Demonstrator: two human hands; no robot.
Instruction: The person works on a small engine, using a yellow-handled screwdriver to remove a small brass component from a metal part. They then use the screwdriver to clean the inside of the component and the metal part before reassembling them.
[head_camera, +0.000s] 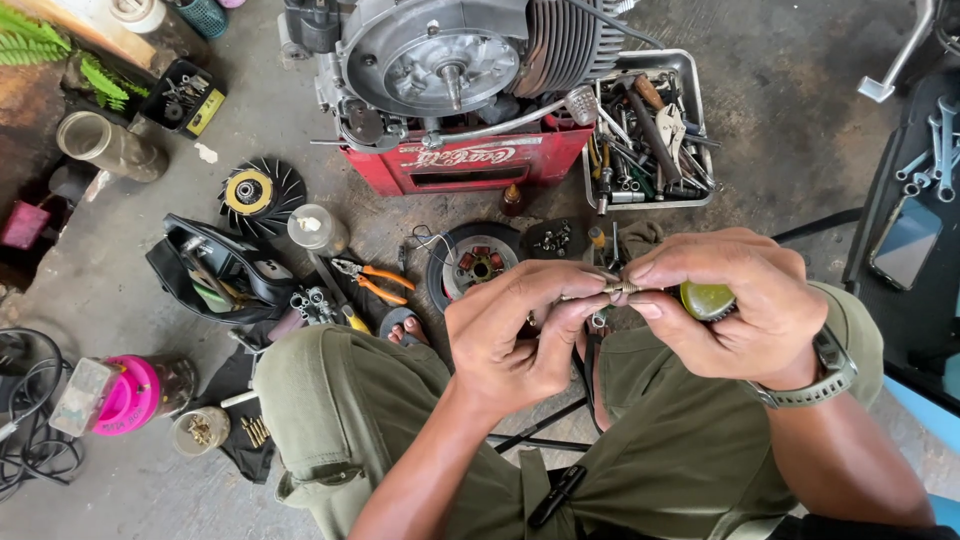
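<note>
Below, tool-strewn grey concrete floor (800, 130)

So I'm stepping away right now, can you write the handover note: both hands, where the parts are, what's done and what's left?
Left hand: fingertips pinch one end of a small threaded metal part.
Right hand: pinches the other end, with a green-handled tool in its palm.
Engine sits on a red crate; the tool tray is beside it. Flywheel and orange pliers lie on the floor.
Done: engine side cover off. Left: the small part is not yet fitted anywhere.
</note>
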